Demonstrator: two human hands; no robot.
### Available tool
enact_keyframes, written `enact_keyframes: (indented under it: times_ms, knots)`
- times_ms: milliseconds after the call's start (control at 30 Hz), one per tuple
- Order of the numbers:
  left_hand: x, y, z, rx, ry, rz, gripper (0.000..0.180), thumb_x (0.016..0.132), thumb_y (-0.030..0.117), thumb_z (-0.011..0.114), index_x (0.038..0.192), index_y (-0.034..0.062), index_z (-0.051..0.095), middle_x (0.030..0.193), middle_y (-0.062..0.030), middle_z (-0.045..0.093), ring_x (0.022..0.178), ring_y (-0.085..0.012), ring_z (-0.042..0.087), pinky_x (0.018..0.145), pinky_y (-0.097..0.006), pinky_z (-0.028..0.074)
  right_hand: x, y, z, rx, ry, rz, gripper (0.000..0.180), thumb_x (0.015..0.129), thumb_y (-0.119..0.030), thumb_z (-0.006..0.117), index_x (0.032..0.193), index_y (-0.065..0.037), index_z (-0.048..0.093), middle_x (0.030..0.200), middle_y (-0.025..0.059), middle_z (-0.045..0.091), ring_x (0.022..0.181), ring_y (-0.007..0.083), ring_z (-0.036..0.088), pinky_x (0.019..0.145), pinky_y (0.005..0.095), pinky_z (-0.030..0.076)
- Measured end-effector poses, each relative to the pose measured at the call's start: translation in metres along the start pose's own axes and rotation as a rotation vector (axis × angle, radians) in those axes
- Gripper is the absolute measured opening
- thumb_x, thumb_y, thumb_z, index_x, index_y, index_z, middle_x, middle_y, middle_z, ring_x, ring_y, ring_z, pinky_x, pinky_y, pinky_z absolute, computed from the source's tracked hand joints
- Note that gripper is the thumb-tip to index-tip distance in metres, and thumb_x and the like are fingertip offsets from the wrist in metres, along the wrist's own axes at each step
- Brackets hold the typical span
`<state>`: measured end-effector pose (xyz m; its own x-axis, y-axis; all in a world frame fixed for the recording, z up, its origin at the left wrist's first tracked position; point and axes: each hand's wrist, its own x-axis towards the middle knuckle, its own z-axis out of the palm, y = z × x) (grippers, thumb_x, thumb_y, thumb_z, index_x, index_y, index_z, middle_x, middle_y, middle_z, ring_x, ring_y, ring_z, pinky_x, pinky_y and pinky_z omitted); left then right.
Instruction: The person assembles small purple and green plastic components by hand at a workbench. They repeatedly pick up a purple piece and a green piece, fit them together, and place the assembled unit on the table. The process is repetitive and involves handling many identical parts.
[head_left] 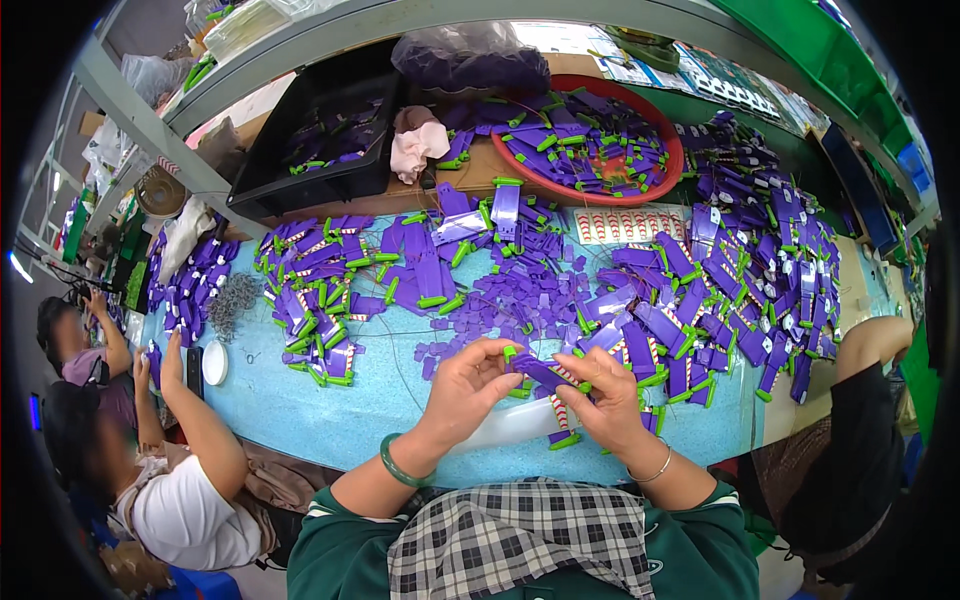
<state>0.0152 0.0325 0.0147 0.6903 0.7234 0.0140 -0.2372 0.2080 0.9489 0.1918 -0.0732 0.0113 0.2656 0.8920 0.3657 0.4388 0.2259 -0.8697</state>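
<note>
In front of my body, both hands hold one flat purple plastic piece (543, 374) with a bright green end. My left hand (465, 390) pinches it near the green end, thumb and forefinger together. At the other end the fingers of my right hand (605, 400) are closed on it, and they cover part of its surface. Just beyond my hands lies a spread of small loose purple parts (520, 295). Under and beside my right hand are purple pieces with green ends and red-white striped strips (640, 345).
A red basin (678, 150) and a black tray (310, 195) hold more purple-green pieces. Between them lies a pink cloth (417, 145). A striped sticker sheet (630, 226), a white lid (215, 363) and tangled grey wire (232, 305) rest on the blue table. Other people sit at left and right.
</note>
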Motion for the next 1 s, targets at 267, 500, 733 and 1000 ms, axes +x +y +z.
enact_keyframes:
  times_ms: [267,500,733,1000]
  knots:
    - [-0.003,-0.002,0.002,0.041,0.127,-0.052,0.023,0.081,-0.012,0.060,0.103,-0.0059,0.060,0.103,-0.0093,0.057,0.096,-0.0190,0.062,0.085,-0.029,0.052,-0.006,-0.007,0.003,-0.097,-0.013,-0.035,0.048,0.072,0.003,0.069,0.116,-0.016,0.067,0.070,0.0056,0.046,0.060,0.0184,0.048,0.053,0.0317,0.041]
    - [-0.015,0.000,-0.009,0.090,0.146,-0.038,0.025,0.074,-0.019,0.061,0.095,-0.0049,0.061,0.095,-0.0080,0.057,0.088,-0.0180,0.064,0.076,-0.028,0.055,-0.006,-0.017,0.001,-0.109,-0.062,-0.113,0.047,0.075,0.003,0.067,0.117,-0.017,0.066,0.071,0.0058,0.044,0.061,0.0194,0.048,0.055,0.0330,0.041]
    - [-0.034,-0.006,-0.010,-0.046,0.181,0.087,0.026,0.072,-0.018,0.065,0.091,-0.0005,0.057,0.089,-0.0062,0.055,0.078,-0.0128,0.061,0.071,-0.025,0.054,-0.018,-0.028,0.022,-0.017,0.022,-0.057,0.049,0.075,0.003,0.069,0.118,-0.018,0.065,0.070,0.0041,0.043,0.060,0.0158,0.046,0.052,0.0300,0.040]
    - [-0.046,-0.003,-0.014,-0.103,0.083,0.061,0.023,0.078,-0.015,0.060,0.097,-0.0033,0.058,0.102,-0.0150,0.060,0.097,-0.0265,0.065,0.082,-0.033,0.055,-0.022,-0.023,0.027,-0.130,0.007,-0.151,0.045,0.073,0.006,0.069,0.114,-0.013,0.068,0.068,0.0029,0.046,0.056,0.0141,0.047,0.048,0.0268,0.038]
